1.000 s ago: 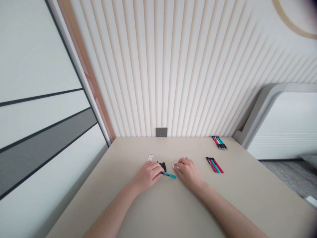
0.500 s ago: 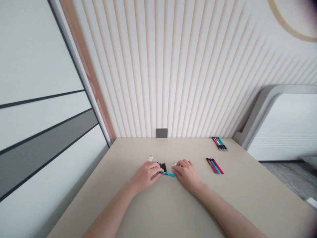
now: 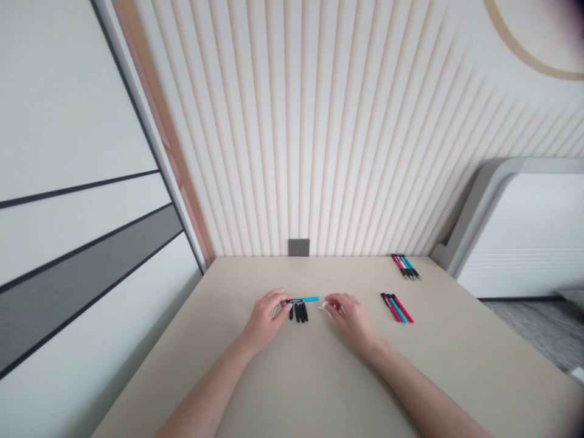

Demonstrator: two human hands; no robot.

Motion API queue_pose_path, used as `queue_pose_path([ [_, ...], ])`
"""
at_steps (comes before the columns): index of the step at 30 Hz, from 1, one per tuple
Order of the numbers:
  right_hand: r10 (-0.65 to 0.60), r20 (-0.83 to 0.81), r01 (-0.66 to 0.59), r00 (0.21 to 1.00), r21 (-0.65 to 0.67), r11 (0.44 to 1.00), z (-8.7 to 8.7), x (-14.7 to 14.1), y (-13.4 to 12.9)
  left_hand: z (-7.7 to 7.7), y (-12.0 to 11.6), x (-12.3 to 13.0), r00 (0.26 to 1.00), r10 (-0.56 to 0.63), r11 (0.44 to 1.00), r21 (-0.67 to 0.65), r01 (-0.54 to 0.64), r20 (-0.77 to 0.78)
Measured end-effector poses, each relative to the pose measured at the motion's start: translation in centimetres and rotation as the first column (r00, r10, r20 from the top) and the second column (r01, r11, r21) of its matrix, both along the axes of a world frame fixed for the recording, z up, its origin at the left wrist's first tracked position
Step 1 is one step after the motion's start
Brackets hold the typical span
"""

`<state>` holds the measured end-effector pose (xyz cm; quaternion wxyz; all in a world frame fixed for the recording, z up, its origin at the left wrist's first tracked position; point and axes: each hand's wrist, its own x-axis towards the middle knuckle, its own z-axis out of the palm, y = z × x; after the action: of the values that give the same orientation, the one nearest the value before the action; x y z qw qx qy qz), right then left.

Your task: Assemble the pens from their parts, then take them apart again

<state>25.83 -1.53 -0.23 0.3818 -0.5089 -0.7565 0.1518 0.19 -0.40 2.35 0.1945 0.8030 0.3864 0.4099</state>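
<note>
My left hand (image 3: 266, 316) pinches the black end of a blue-and-black pen (image 3: 310, 299), which lies level and points right. Just below the pen, several short black caps or grips (image 3: 301, 312) rest in a row. Thin white sticks (image 3: 274, 311) show partly behind the left fingers. My right hand (image 3: 347, 311) has its fingers curled together beside small white pieces (image 3: 323, 305); whether one is between its fingertips is too small to tell.
On the right of the beige table (image 3: 292, 377) lie several red and blue barrels (image 3: 398, 308). Farther back sits a row of assembled-looking pens (image 3: 406, 266). A grey socket (image 3: 298, 247) is on the ribbed wall; a white cabinet (image 3: 91, 304) stands left.
My left hand has raised the blue-and-black pen from in front of the black pieces to above them, turning it more level. My right hand stays by the white pieces, its fingers shifted slightly.
</note>
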Motion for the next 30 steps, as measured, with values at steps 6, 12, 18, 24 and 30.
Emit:
queue_pose_path([
  [6, -0.035, -0.374, -0.019, 0.927, -0.14, 0.99, 0.7, -0.3, -0.2, -0.2, 0.0, 0.2, 1.0, -0.012, 0.999, -0.043, 0.012, -0.004],
  [12, 0.016, -0.644, -0.212, 0.765, -0.228, 0.95, 1.3, -1.1, -0.6, -0.2, -0.1, 0.2, 1.0, -0.012, 0.998, -0.057, 0.012, 0.007],
  [18, -0.001, -0.609, -0.177, 0.793, -0.234, 0.956, 0.8, -1.3, -0.4, -0.2, -0.2, 0.4, 0.999, -0.021, 0.997, -0.073, 0.023, 0.036],
  [24, -0.019, -0.664, -0.187, 0.748, -0.238, 0.953, 0.5, -1.3, -0.3, 0.0, -0.4, 0.8, 0.997, 0.013, 0.993, -0.118, -0.005, 0.073],
  [30, -0.016, -0.633, -0.166, 0.774, -0.227, 0.959, 0.6, -1.3, -0.5, 0.1, -0.6, 0.9, 0.995, 0.023, 0.988, -0.155, -0.007, 0.102],
])
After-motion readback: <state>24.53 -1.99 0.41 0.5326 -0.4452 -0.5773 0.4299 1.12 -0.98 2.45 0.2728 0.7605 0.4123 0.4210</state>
